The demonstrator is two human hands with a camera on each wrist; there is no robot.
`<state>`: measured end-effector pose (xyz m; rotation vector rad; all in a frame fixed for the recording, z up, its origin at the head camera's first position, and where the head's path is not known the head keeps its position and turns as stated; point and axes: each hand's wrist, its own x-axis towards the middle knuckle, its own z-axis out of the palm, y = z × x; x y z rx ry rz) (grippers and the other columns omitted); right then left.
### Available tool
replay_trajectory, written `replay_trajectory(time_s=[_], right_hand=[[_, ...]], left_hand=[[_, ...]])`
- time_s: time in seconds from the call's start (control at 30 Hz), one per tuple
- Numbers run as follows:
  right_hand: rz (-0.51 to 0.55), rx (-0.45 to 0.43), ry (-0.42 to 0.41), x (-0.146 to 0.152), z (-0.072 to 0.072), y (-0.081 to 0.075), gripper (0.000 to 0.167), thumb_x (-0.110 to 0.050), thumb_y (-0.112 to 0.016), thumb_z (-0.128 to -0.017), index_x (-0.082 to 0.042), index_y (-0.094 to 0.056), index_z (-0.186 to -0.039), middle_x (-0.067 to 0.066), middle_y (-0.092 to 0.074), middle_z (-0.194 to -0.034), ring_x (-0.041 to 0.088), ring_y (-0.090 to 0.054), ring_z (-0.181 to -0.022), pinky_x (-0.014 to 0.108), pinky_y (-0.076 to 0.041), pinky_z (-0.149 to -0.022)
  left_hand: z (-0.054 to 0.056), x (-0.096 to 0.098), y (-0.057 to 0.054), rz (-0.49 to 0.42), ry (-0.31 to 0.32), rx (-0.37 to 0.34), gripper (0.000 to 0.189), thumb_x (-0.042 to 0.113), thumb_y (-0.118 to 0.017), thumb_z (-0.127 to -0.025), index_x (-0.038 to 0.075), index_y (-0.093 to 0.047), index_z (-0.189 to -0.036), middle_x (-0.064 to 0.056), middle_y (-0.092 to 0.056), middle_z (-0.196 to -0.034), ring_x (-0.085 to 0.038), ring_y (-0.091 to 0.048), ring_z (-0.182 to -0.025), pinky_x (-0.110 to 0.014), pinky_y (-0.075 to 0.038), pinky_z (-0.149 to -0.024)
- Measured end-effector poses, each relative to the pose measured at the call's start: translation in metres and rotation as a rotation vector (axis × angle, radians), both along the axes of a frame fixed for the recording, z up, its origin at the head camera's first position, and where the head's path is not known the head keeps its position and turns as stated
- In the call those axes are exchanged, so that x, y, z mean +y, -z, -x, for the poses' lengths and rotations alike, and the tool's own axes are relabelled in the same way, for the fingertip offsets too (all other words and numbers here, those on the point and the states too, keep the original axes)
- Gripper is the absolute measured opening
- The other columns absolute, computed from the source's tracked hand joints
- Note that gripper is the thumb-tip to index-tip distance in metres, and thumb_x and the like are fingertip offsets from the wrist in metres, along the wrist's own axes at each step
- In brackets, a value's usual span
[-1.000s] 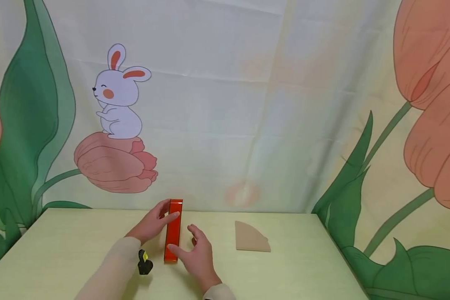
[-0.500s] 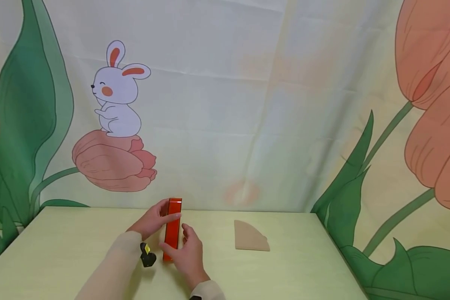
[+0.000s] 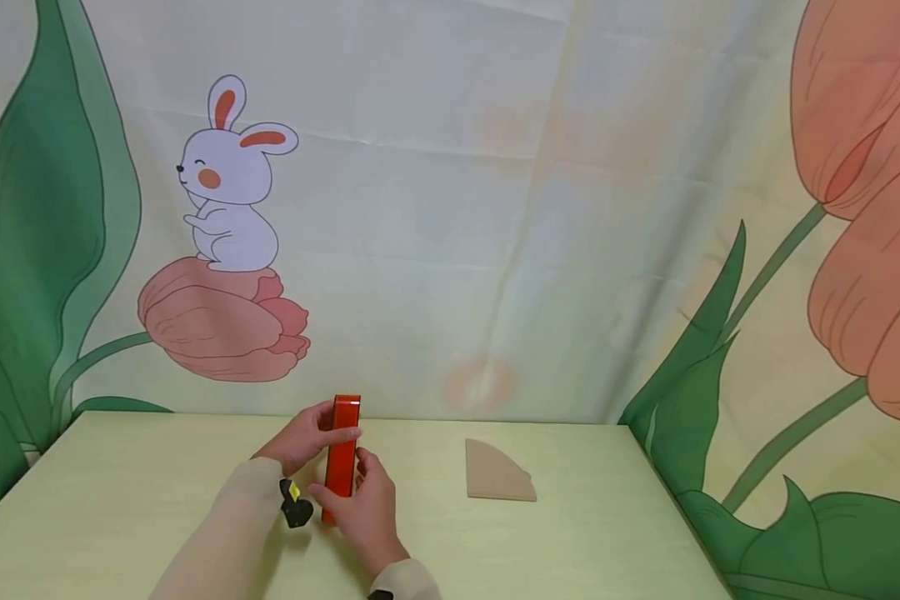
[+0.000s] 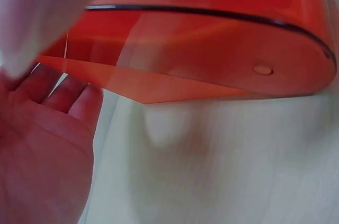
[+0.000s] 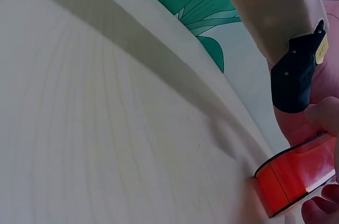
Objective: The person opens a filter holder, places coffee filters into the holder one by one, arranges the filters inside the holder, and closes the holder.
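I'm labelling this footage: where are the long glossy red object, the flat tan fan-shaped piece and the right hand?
Long glossy red object (image 3: 342,463): head view, middle of its long face.
Flat tan fan-shaped piece (image 3: 497,474): head view, middle of its top.
Right hand (image 3: 367,510): head view, back of the hand.

A glossy red case (image 3: 341,467), long and narrow with dark-lined edges and a rounded end, sits lower centre-left in the head view, far end angled slightly right.
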<state>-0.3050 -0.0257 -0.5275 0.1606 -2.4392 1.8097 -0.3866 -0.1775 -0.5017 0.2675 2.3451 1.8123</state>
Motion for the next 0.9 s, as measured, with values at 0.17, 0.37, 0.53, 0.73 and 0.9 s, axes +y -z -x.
replay_trajectory(time_s=[0.17, 0.37, 0.53, 0.73, 0.9], right_hand=[[0.034, -0.008, -0.006, -0.004, 0.004, 0.003, 0.068, -0.027, -0.089, -0.081, -0.013, -0.055, -0.139, 0.003, -0.065, -0.135, 0.028, -0.065, -0.123, 0.049, -0.055, -0.105], [-0.018, -0.039, 0.029, -0.007, 0.005, 0.007, 0.063, -0.024, -0.090, -0.080, -0.011, -0.059, -0.132, 0.004, -0.071, -0.123, 0.021, -0.069, -0.109, 0.047, -0.057, -0.103], [-0.052, -0.049, 0.049, -0.004, 0.004, 0.004, 0.053, -0.022, -0.091, -0.078, -0.010, -0.066, -0.124, 0.001, -0.074, -0.110, 0.017, -0.069, -0.097, 0.046, -0.059, -0.098], [-0.046, -0.019, 0.030, 0.002, 0.002, -0.002, 0.046, -0.017, -0.090, -0.079, -0.010, -0.070, -0.120, -0.001, -0.075, -0.105, 0.014, -0.069, -0.091, 0.044, -0.060, -0.096], [-0.059, 0.013, 0.012, 0.010, 0.001, -0.006, 0.044, -0.016, -0.088, -0.080, -0.010, -0.071, -0.120, -0.003, -0.076, -0.101, 0.012, -0.069, -0.088, 0.040, -0.062, -0.092]], left_hand=[[0.000, 0.000, 0.000, -0.008, -0.007, 0.009, 0.064, 0.038, -0.075, -0.093, 0.008, -0.050, -0.144, -0.014, -0.061, -0.138, -0.031, -0.056, -0.127, -0.059, -0.045, -0.113], [0.000, 0.000, 0.001, -0.010, -0.018, 0.001, 0.065, 0.039, -0.075, -0.093, 0.009, -0.050, -0.145, -0.014, -0.061, -0.139, -0.032, -0.055, -0.129, -0.061, -0.043, -0.114], [0.001, 0.001, 0.002, 0.000, -0.028, -0.020, 0.067, 0.041, -0.076, -0.092, 0.010, -0.050, -0.145, -0.014, -0.061, -0.139, -0.033, -0.054, -0.130, -0.063, -0.040, -0.116], [0.001, 0.004, 0.000, 0.019, -0.054, -0.020, 0.070, 0.047, -0.077, -0.090, 0.010, -0.052, -0.144, -0.014, -0.062, -0.138, -0.034, -0.055, -0.130, -0.063, -0.042, -0.114], [-0.005, 0.010, -0.006, 0.027, -0.091, -0.002, 0.071, 0.049, -0.078, -0.088, 0.011, -0.054, -0.143, -0.013, -0.063, -0.136, -0.033, -0.056, -0.127, -0.059, -0.045, -0.113]])
